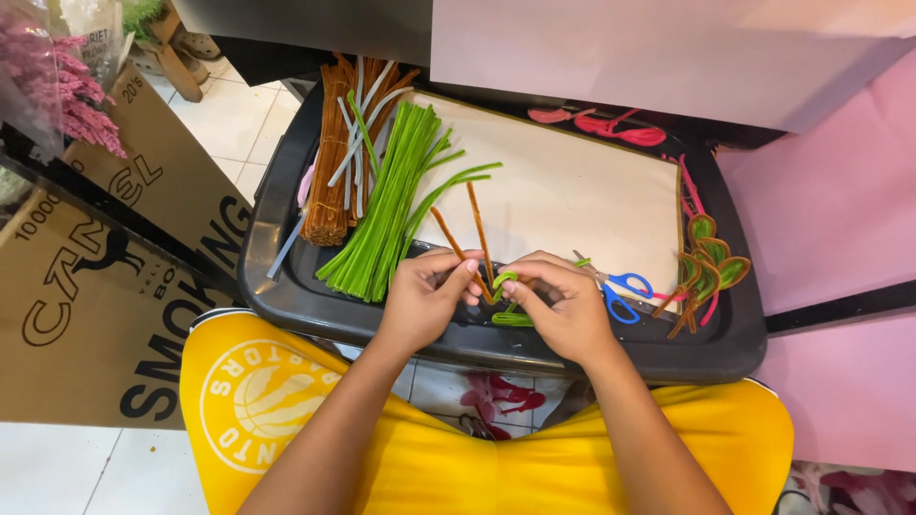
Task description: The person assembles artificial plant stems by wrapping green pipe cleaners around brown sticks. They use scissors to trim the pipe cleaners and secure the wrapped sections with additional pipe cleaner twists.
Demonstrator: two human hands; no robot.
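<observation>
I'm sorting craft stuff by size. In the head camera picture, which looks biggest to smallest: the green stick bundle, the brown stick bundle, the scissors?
1. Green stick bundle
2. Brown stick bundle, a bit farther away
3. Scissors, partly hidden by the right hand

A dark grey plastic tray [286, 286] rests across the person's lap and carries everything. A sheet of cream paper [572, 191] covers most of its floor. At the left end lies a bundle of brown pipe cleaners [329, 181], with a few white pipe cleaners [367, 105] across its top, and just beside it a fanned bundle of green pipe cleaners [386, 210]. Near the front edge lie blue-handled scissors [625, 291]. At the right end sit finished green-and-brown pipe-cleaner leaves [711, 257], and red pipe-cleaner shapes [620, 129] lie along the far rim.
</observation>
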